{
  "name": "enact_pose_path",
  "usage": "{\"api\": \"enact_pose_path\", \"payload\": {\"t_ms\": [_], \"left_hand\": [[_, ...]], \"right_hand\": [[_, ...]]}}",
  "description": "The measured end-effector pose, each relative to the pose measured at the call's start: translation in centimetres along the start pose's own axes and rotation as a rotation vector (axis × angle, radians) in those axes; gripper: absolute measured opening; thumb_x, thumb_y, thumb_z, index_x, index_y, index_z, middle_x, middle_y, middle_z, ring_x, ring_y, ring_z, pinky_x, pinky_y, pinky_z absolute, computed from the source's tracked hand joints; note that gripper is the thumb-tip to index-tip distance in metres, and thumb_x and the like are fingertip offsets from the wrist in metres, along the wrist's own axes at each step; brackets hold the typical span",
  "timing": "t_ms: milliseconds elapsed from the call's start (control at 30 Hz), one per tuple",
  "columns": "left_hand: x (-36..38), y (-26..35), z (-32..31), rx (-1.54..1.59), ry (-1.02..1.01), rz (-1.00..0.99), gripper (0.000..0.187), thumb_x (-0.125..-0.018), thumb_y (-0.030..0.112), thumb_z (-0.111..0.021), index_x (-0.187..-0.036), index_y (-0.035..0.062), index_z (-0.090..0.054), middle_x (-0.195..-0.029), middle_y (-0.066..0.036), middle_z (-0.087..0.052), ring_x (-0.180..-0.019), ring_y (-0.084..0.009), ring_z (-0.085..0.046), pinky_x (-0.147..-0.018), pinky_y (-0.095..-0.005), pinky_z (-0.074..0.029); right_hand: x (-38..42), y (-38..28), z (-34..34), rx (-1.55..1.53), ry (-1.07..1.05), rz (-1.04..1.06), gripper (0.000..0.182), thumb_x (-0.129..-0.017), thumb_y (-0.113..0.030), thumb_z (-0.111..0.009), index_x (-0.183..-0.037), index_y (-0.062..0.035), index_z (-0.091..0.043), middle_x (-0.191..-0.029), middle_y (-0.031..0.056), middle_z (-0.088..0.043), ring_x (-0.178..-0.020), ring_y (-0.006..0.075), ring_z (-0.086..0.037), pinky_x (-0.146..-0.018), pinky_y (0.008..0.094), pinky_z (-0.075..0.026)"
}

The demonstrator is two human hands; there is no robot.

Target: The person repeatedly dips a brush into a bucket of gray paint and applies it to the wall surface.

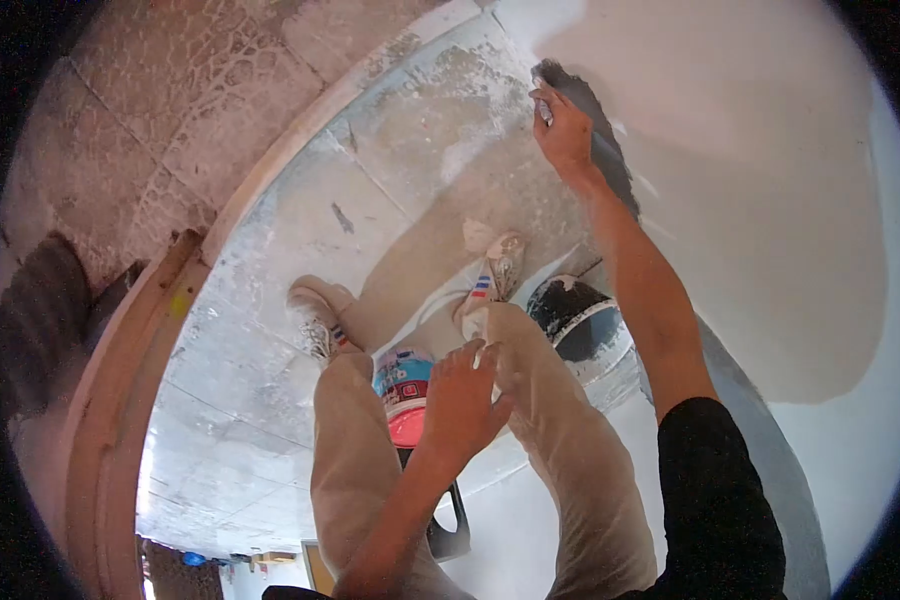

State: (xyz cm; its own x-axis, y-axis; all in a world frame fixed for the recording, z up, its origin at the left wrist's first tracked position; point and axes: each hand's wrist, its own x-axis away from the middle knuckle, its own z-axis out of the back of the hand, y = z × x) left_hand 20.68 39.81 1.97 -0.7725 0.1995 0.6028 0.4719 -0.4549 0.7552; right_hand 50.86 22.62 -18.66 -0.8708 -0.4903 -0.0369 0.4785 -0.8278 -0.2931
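Two hands show on my feed: upper right of centre, the right hand (565,130) closes round a small tool (546,113) beside the dark patch (605,130), which I judge could smear if the hand drags, while the left hand (465,400), lower centre, lies slack, seemingly empty.

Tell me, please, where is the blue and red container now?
In the head view, the blue and red container is slightly left of centre, between the left trouser leg and the right trouser leg, beside the left hand.
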Motion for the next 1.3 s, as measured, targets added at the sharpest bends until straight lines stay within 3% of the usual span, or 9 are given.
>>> {"api": "enact_pose_path", "payload": {"t_ms": [200,300,500,700,800,900,1000,1200,1300], "left_hand": [[-0.1,-0.1,1.1,0.019,0.023,0.015,0.048,-0.090,0.032,-0.067,-0.127,0.0036,-0.057,-0.125,-0.020,-0.059,-0.113,-0.0389,-0.057,-0.097,-0.0501,-0.045],[0.2,-0.2,0.8,0.027,0.023,0.014,0.048,-0.089,0.031,-0.067,-0.127,0.0035,-0.057,-0.125,-0.021,-0.059,-0.113,-0.0390,-0.057,-0.096,-0.0500,-0.045],[-0.1,-0.3,1.2,0.021,0.048,0.003,0.047,-0.089,0.031,-0.066,-0.127,0.0034,-0.058,-0.125,-0.021,-0.059,-0.112,-0.0392,-0.058,-0.097,-0.0499,-0.045],[-0.3,0.2,1.1,0.032,0.009,0.020,0.048,-0.089,0.032,-0.067,-0.127,0.0034,-0.058,-0.126,-0.021,-0.059,-0.114,-0.0394,-0.058,-0.097,-0.0505,-0.045],[-0.3,0.3,0.5,0.045,-0.011,0.031,0.049,-0.089,0.032,-0.067,-0.128,0.0031,-0.058,-0.126,-0.021,-0.059,-0.115,-0.0397,-0.057,-0.098,-0.0505,-0.045],[-0.5,0.5,0.3,0.034,-0.020,0.021,0.049,-0.089,0.032,-0.067,-0.128,0.0032,-0.058,-0.126,-0.021,-0.058,-0.115,-0.0396,-0.057,-0.098,-0.0501,-0.045],[-0.7,0.6,0.3,0.028,-0.022,0.017,0.049,-0.089,0.032,-0.067,-0.128,0.0033,-0.058,-0.127,-0.021,-0.058,-0.115,-0.0397,-0.057,-0.098,-0.0501,-0.045],[-0.9,0.2,-0.1,0.050,-0.049,0.030,0.051,-0.089,0.031,-0.067,-0.129,0.0026,-0.056,-0.126,-0.022,-0.057,-0.114,-0.0399,-0.057,-0.098,-0.0502,-0.044],[-1.0,0.4,-0.1,0.046,-0.062,0.032,0.055,-0.085,0.029,-0.069,-0.129,-0.0002,-0.054,-0.127,-0.023,-0.056,-0.113,-0.0396,-0.056,-0.098,-0.0504,-0.043]], "right_hand": [[0.0,-0.5,2.4,0.116,0.039,0.023,0.029,-0.081,-0.004,-0.066,-0.109,-0.0102,-0.070,-0.121,0.0109,-0.069,-0.101,0.0329,-0.068,-0.084,0.0400,-0.055],[1.0,-1.9,4.6,-0.014,-0.018,-0.095,0.042,-0.079,-0.006,-0.069,-0.120,-0.0110,-0.064,-0.133,0.0159,-0.061,-0.112,0.0366,-0.063,-0.094,0.0451,-0.053],[0.5,0.6,-0.9,0.001,-0.101,-0.004,0.045,-0.078,-0.006,-0.069,-0.122,-0.0116,-0.064,-0.133,0.0150,-0.060,-0.111,0.0366,-0.063,-0.093,0.0452,-0.053],[-1.0,-0.4,3.5,0.114,-0.043,-0.003,0.040,-0.080,-0.008,-0.069,-0.120,-0.0099,-0.065,-0.123,0.0148,-0.065,-0.100,0.0385,-0.066,-0.087,0.0465,-0.054],[-0.4,-2.6,6.5,-0.066,0.057,-0.063,0.033,-0.084,-0.014,-0.072,-0.116,-0.0094,-0.066,-0.107,0.0153,-0.069,-0.092,0.0394,-0.066,-0.082,0.0456,-0.054],[0.7,-4.2,9.2,-0.167,-0.058,-0.273,0.013,-0.088,-0.011,-0.073,-0.097,-0.0025,-0.069,-0.102,0.0143,-0.072,-0.082,0.0186,-0.068,-0.075,0.0301,-0.054],[2.2,-5.6,9.9,-0.294,0.091,-0.228,0.018,-0.085,-0.014,-0.079,-0.094,-0.0006,-0.070,-0.086,0.0101,-0.070,-0.075,0.0134,-0.061,-0.069,0.0276,-0.051],[3.4,-5.4,7.6,-0.248,0.222,-0.222,0.020,-0.081,-0.009,-0.079,-0.100,-0.0039,-0.073,-0.086,0.0092,-0.066,-0.073,0.0215,-0.063,-0.068,0.0325,-0.051],[3.1,-4.2,6.3,-0.221,0.136,-0.220,0.018,-0.082,-0.004,-0.076,-0.099,-0.0050,-0.074,-0.093,0.0111,-0.067,-0.081,0.0280,-0.066,-0.072,0.0354,-0.052]]}}
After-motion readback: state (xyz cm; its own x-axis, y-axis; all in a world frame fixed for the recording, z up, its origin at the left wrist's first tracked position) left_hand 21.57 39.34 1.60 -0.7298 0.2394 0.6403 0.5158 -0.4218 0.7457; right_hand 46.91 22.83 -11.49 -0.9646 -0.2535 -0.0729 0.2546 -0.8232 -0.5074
